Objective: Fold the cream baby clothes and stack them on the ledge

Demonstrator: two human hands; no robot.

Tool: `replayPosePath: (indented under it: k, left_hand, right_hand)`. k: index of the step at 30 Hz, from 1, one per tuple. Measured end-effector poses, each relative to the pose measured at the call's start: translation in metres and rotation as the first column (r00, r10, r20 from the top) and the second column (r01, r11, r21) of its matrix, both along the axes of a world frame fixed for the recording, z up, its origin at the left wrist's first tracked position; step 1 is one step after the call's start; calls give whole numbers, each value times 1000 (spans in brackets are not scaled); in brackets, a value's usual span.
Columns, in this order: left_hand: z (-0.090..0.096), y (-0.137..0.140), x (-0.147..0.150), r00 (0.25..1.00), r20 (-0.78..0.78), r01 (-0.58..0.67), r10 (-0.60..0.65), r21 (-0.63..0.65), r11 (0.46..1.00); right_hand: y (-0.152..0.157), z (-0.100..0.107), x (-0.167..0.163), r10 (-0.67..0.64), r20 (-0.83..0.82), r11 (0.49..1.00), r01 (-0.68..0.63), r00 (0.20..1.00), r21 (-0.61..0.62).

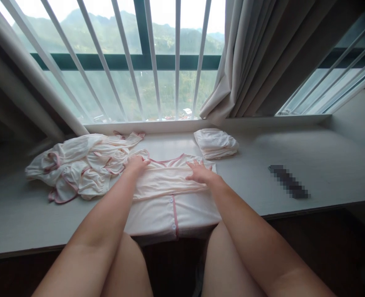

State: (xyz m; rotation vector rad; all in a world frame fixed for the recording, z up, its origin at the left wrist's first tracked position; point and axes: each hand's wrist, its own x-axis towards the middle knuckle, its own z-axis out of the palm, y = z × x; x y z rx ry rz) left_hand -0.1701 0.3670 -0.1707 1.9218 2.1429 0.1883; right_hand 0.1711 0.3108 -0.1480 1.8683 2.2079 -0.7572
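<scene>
A cream button-front shirt with pink trim (157,214) lies spread on the sill in front of me. Its neckline faces the window, and its lower edge hangs over the front edge. Fabric, apparently the sleeves, lies folded across its upper part. At the shirt's upper left, my left hand (137,164) has its fingers curled in on the cloth. My right hand (200,171) rests on the upper right with fingers spread. Left of the shirt is a crumpled heap of similar cream clothes (89,154), close to my left hand. A folded cream garment (216,142) sits beyond my right hand.
A wide pale sill (253,165) runs below a barred window (123,82). Grey curtains (250,62) hang at both sides. A dark, blurred-out long object (289,181) lies to the right. My legs (126,268) are below the front edge.
</scene>
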Motion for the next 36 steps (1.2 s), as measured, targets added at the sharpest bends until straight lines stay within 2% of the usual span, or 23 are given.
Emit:
replayPosePath:
  k: [3,6,8,13,18,22,25,27,29,32,34,36]
  left_hand:
    - [-5,11,3,989,10,-150,149,52,987]
    - [-7,9,7,978,98,-201,187,171,965]
    - [-8,1,10,976,98,-211,193,234,949]
    - [-4,-24,24,993,-16,-110,121,297,949]
    - [20,-45,45,1000,-29,14,-7,257,966]
    - [44,-82,61,984,145,77,-100,159,984]
    - [54,-128,74,952,247,159,-182,109,981]
    - [55,-163,85,943,269,175,-194,93,980]
    - [50,-199,94,934,297,189,-200,64,980]
    - [38,-243,99,913,355,229,-203,-31,973]
    - [32,-263,92,899,400,267,-180,-172,948]
    - [28,-275,77,888,444,296,-117,-359,885]
  right_hand:
    - [3,5,1,-2,-28,1000,2,1000,24]
    - [5,4,-1,0,-32,1000,1,999,30]
    - [5,1,-2,3,-26,1000,-3,1000,19]
    - [3,4,-1,23,-60,999,-22,998,29]
    - [-10,17,2,22,-166,992,-1,986,128]
    - [-33,25,1,81,-361,950,37,929,309]
    - [-59,31,-2,173,-504,886,89,846,454]
    - [-80,34,-2,203,-574,863,132,793,488]
    - [-102,35,2,214,-610,873,131,763,470]
    - [-132,29,19,209,-618,941,16,758,338]
    - [-151,20,36,186,-630,981,-104,754,164]
    - [-167,5,56,136,-626,968,-238,768,-82]
